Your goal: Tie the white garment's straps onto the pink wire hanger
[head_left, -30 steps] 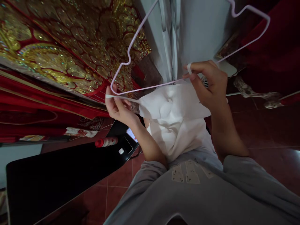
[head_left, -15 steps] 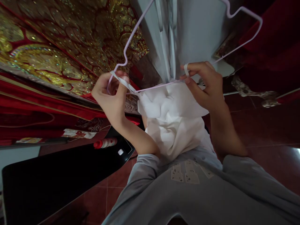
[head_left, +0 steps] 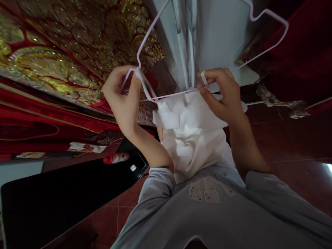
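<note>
My left hand (head_left: 121,95) is closed, pinching a white strap (head_left: 145,87) up by the left notch of a pale lilac clothes hanger (head_left: 148,36). The hanger's left end passes behind these fingers. My right hand (head_left: 225,95) is closed too, with a second white strap (head_left: 204,79) looped over a finger beside the hanger's bottom bar. From the straps a white garment (head_left: 192,114) hangs in folds below the bar, against my front. The hanger's top lies outside the view.
Red and gold sequined cloth (head_left: 59,65) fills the left. Dark red fabric (head_left: 308,52) hangs at right. A black tabletop (head_left: 52,197) carries a red-capped bottle (head_left: 116,158) and a small white case (head_left: 133,168). Grey metal bars (head_left: 190,48) stand ahead.
My left hand has risen with its strap, from below the hanger's left corner to the notch, and the strap is now more upright. My right hand has shifted slightly left.
</note>
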Motion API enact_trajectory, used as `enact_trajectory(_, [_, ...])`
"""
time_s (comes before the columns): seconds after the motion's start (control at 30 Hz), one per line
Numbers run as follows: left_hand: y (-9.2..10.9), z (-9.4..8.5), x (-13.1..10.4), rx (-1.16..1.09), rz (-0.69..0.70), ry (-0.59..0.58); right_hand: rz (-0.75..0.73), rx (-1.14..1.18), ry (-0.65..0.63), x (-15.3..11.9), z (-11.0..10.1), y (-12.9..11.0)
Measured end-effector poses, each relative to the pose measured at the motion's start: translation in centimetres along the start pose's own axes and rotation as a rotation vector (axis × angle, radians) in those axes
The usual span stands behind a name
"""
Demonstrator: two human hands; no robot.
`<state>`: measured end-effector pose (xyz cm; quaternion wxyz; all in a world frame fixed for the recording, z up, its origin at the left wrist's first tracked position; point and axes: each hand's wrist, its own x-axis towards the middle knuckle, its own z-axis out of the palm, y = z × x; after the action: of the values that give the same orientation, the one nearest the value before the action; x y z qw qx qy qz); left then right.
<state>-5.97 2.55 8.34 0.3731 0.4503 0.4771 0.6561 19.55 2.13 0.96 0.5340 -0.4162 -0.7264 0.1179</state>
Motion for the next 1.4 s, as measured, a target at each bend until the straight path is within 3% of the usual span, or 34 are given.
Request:
enact_trajectory(0.13, [0.0, -0.2, -0.1, 0.007, 0.018, -0.029, -0.025, -0.020, 0.022, -0.1, -0.1, 0.2])
enact_trajectory(0.3, [-4.1, -0.7, 0.3, -0.197, 0.211, 0.109, -0.045, 0.015, 0.045, -0.3, 0.0, 0.5])
enact_trajectory(0.43, [-7.5, -0.1, -0.4, -0.334, 0.086, 0.077, -0.012, 0.066, 0.002, -0.2, 0.0, 0.2])
enact_trajectory(0.53, [-8.6, 1.2, -1.9, -0.330, 0.082, 0.035, 0.043, 0.020, -0.020, -0.1, 0.0, -0.1])
enact_trajectory(0.7, [-8.6, 2.9, -3.5, -0.187, 0.210, 0.136, 0.058, -0.023, 0.057, -0.3, 0.1, -0.1])
enact_trajectory(0.93, [-8.7, 3.4, -3.9, -0.201, 0.156, 0.141, 0.029, 0.020, 0.163, -0.3, 0.6, -0.1])
enact_trajectory(1.27, [-6.9, 3.8, -5.1, -0.276, 0.187, 0.181, 0.036, 0.083, 0.125, -0.1, 0.1, -0.1])
enact_trajectory(1.4, [-6.9, 3.7, -5.0, -0.304, 0.177, 0.131, -0.060, 0.094, 0.166, -0.3, 0.3, 0.3])
